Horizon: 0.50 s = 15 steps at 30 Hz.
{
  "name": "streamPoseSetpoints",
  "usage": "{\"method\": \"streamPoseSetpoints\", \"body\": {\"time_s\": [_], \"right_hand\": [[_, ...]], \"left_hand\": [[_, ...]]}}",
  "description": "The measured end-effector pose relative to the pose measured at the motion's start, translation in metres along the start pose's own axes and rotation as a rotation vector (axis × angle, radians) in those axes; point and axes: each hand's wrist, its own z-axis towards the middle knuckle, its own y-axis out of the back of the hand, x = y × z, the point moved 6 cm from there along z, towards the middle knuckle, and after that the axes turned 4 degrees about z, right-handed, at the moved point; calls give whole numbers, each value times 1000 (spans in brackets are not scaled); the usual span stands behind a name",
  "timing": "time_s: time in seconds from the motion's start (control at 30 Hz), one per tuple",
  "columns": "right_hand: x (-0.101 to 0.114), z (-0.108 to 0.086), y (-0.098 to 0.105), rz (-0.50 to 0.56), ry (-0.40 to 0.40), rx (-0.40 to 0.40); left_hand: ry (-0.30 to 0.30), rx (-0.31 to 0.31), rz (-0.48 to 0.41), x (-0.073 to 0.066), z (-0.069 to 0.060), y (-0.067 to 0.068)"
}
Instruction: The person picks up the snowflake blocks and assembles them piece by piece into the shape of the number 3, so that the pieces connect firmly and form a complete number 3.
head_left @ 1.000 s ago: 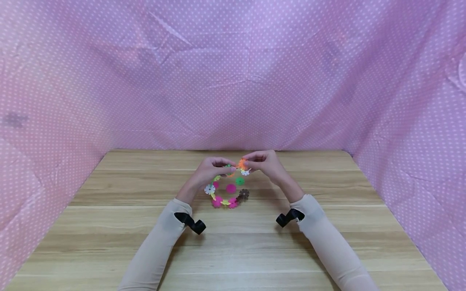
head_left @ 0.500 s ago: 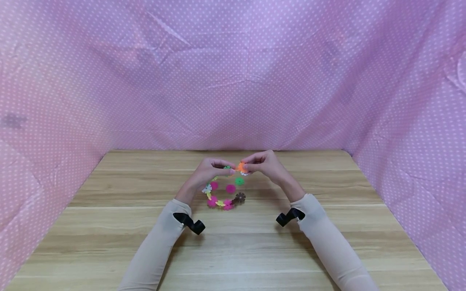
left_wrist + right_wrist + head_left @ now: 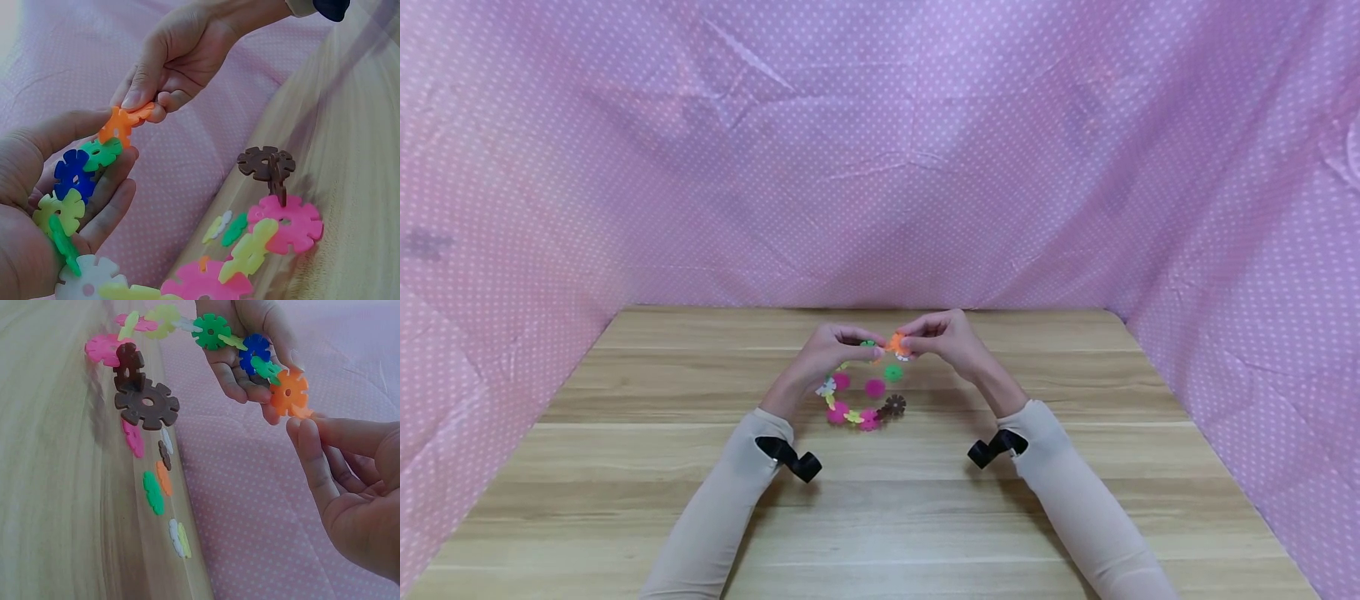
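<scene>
A curved chain of notched flower discs runs from the hands down to a brown disc (image 3: 147, 403) at its far end. The left hand (image 3: 823, 358) pinches an orange disc (image 3: 289, 392) near the upper end, with green and blue discs (image 3: 74, 176) lying along its fingers. Between thumb and fingertips the right hand (image 3: 951, 343) pinches a second orange disc (image 3: 142, 113), which meets the first at an angle. Pink discs (image 3: 286, 224), yellow ones (image 3: 249, 250) and a white one (image 3: 90, 278) form the lower part of the chain.
Loose discs lie on the wooden table (image 3: 880, 517): a green one (image 3: 892, 372), a pink one (image 3: 875, 388), and several more, including white and yellow, in the right wrist view. A pink dotted cloth (image 3: 880, 167) surrounds the table's back and sides.
Compared with a second ago, the chain's lower part has shifted slightly left, and the right hand's orange disc has dropped a little. Both hands keep their pinch and have barely moved.
</scene>
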Motion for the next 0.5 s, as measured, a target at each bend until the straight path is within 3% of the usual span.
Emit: {"method": "streamPoseSetpoints", "body": {"time_s": [0.27, 0.5], "right_hand": [[11, -2, -6, -24, 48, -17], [8, -2, -10, 39, 48, -39]], "left_hand": [[-19, -10, 20, -6, -2, 0], [-31, -43, 19, -6, 0, 3]]}}
